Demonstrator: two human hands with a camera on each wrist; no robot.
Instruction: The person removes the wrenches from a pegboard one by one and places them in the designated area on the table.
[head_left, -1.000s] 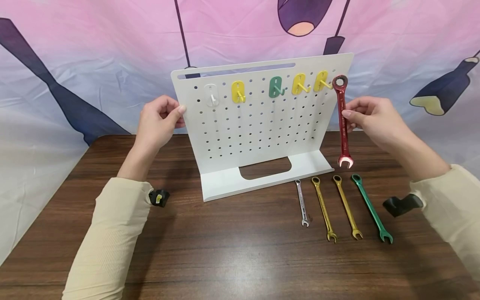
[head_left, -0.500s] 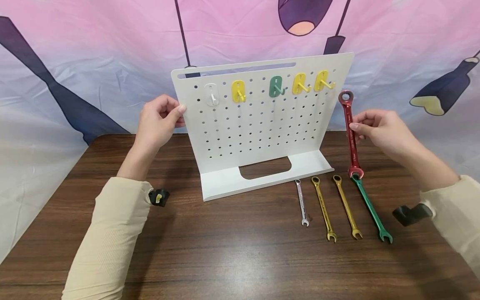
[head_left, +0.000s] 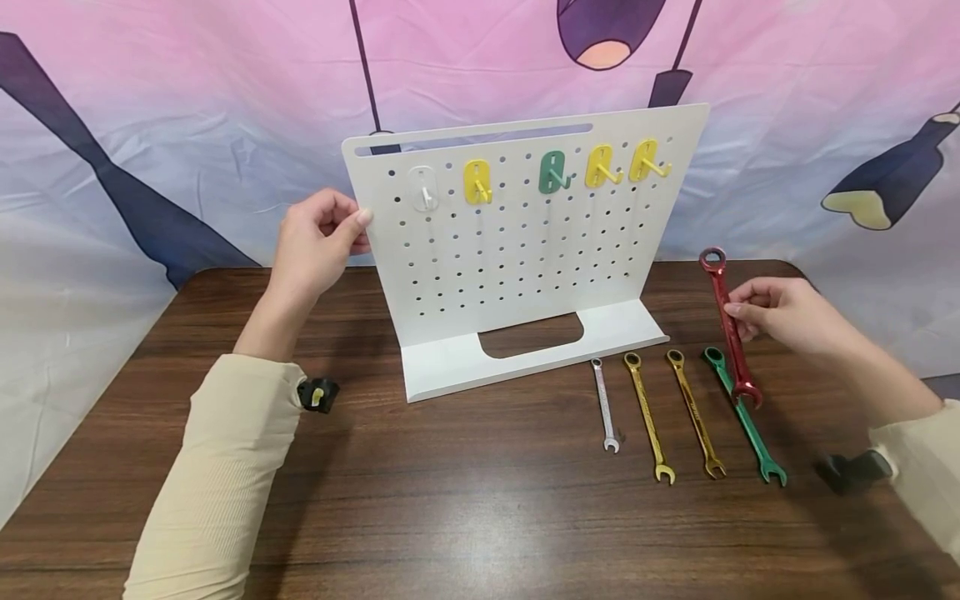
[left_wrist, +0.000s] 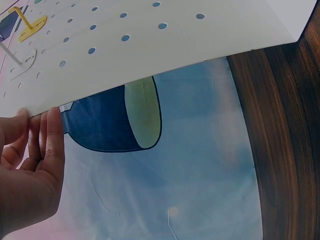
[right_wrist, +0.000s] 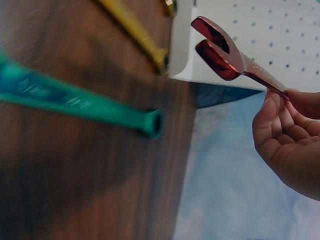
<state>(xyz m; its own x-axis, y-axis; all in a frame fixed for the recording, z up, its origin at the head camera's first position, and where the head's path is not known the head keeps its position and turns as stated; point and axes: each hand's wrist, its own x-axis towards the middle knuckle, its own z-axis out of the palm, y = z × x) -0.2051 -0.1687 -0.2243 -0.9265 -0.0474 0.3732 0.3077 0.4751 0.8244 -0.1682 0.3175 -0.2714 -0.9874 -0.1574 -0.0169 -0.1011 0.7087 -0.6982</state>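
A white pegboard [head_left: 517,250] stands on the table, bearing a row of hooks: a white hook [head_left: 424,190], a green hook [head_left: 553,172] and several yellow ones. My left hand [head_left: 313,250] pinches its left edge between thumb and fingers, as the left wrist view confirms. In my right hand [head_left: 783,321], a red combination wrench [head_left: 727,321] is gripped at mid-shaft, ring end up and tilted. Its open end overlaps the green wrench [head_left: 753,433] in the head view; the right wrist view shows it apart from that wrench.
Left of the green wrench lie two gold wrenches, the nearer gold wrench [head_left: 696,412] and another gold wrench [head_left: 649,417], then a small silver wrench [head_left: 606,408]. They rest on the brown wooden table [head_left: 480,517]. A patterned cloth [head_left: 247,100] hangs behind.
My right hand has moved down and to the right with the red wrench, away from the pegboard's right edge toward the green wrench. My left hand has stayed in place.
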